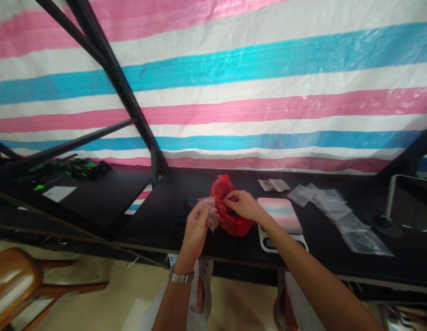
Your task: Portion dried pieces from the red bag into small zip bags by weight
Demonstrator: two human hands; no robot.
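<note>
A long black surface [151,230] spans the view. Under the right hand [243,205], its fingers [227,198] pinched together on the rim, sits a crumpled red plastic bag [232,220]. The left hand [196,230] has its fingers [203,207] clamped on a small clear plastic bag [211,214], just beside the red one. A pink-and-blue pad [280,215] lies right of the right hand.

Left hand [196,230] pinching clear plastic [211,216], right hand [243,204] at red plastic bag [236,224], black table [154,225]

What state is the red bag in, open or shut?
Open, it seems: the right hand pinches the red bag at its crumpled mouth, dark inside showing. The left hand holds a clear packet.
</note>
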